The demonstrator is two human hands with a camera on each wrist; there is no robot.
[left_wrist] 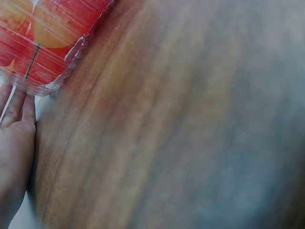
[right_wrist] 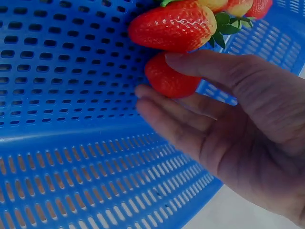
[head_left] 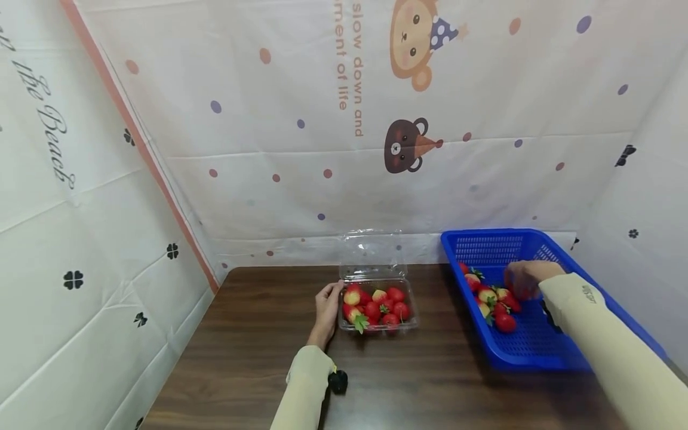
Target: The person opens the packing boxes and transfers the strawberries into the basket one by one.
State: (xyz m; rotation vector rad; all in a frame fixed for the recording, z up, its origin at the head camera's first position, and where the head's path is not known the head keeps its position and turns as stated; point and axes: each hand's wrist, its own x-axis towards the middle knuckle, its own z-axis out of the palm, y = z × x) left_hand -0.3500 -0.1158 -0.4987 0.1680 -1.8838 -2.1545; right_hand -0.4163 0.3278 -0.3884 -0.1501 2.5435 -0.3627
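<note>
My left hand (head_left: 326, 307) rests at the left side of a clear plastic clamshell box (head_left: 414, 322) filled with strawberries (head_left: 372, 309). The left wrist view has that hand's fingers (left_wrist: 16, 105) lying fairly straight against the box wall; its thumb is out of that view. Inside a blue plastic basket (head_left: 510, 361), my right hand (head_left: 529, 278) pinches a red strawberry (right_wrist: 169, 81) between thumb and fingers, as the right wrist view shows. Another strawberry (right_wrist: 174, 26) lies right beside it. More strawberries (head_left: 505, 323) are gathered along the basket's left side.
The box's transparent lid (head_left: 373, 254) stands raised at the back, near the patterned cloth (head_left: 285, 197) behind the table. Brown wooden tabletop (head_left: 258, 352) lies around the box and between it and the basket. A small black object (head_left: 338, 381) sits by the left sleeve cuff.
</note>
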